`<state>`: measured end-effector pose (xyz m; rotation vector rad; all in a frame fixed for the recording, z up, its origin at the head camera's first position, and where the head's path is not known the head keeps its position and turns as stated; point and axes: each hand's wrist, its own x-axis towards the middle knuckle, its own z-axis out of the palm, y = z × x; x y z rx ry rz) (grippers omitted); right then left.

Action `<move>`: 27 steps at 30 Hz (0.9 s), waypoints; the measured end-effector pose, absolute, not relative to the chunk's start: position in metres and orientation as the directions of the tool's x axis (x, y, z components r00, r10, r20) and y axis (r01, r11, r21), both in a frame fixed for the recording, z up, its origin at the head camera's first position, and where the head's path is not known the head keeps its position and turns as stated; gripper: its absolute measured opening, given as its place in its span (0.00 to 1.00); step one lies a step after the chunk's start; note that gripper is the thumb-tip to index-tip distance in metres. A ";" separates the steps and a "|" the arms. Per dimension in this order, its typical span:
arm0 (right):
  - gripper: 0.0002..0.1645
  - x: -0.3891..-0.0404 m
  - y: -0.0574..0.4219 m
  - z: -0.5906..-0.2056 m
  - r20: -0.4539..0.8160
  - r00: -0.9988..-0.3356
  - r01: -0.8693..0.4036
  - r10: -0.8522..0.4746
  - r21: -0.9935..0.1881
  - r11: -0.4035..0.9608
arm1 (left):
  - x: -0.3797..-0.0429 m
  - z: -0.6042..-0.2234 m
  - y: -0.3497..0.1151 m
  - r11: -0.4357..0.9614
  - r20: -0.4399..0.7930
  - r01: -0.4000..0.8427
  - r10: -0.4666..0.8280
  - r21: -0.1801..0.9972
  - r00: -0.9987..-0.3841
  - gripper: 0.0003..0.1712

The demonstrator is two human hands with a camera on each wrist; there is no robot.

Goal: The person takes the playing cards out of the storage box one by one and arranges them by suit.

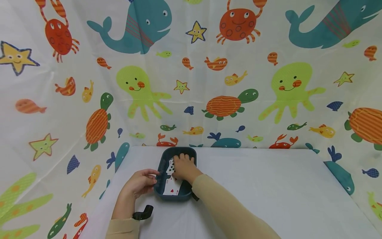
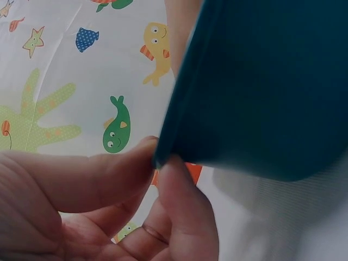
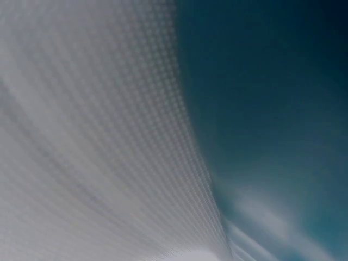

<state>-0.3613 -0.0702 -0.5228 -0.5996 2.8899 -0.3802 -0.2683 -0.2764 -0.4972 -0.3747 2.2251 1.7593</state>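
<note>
A dark teal tray [image 1: 174, 198] rests on the white-covered table [image 1: 253, 186], against its far edge and close to the far left corner. Two playing cards lie face up within: a card with black pips [image 1: 170, 166], in the tray's far half, and a card with red hearts [image 1: 172, 190], in its near half; each is partly covered by the right hand. The left hand [image 1: 140, 182] pinches the tray's left rim between thumb and finger, its tips nearly closed, as the left wrist view confirms. The right hand [image 1: 184, 167] reaches over the near right side into the tray, its fingers bent downward above the cards; whether they hold a card cannot be told. The right wrist view, blurred, shows only the tray's outer wall beside white cloth. Both forearms wear tan sleeves [image 1: 229, 205]; a black device [image 1: 144, 213] is strapped to the left wrist. Behind the table hangs a backdrop [image 1: 259, 81] printed with sea animals.
</note>
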 end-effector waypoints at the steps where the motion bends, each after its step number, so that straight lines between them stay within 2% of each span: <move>1: 0.50 -0.362 -0.070 -0.523 -0.108 -0.906 -0.366 -0.409 -0.282 0.887 | -0.268 -0.497 -0.276 0.226 -0.372 -0.369 -0.030 0.902 -0.928 0.21; 11: 0.50 -0.360 -0.071 -0.518 -0.097 -0.905 -0.376 -0.414 -0.274 0.885 | -0.268 -0.498 -0.276 0.209 -0.373 -0.369 -0.023 0.905 -0.928 0.22; 27: 0.51 -0.362 -0.069 -0.513 -0.051 -0.893 -0.406 -0.448 -0.340 0.848 | -0.269 -0.496 -0.277 0.199 -0.376 -0.370 -0.005 0.908 -0.927 0.23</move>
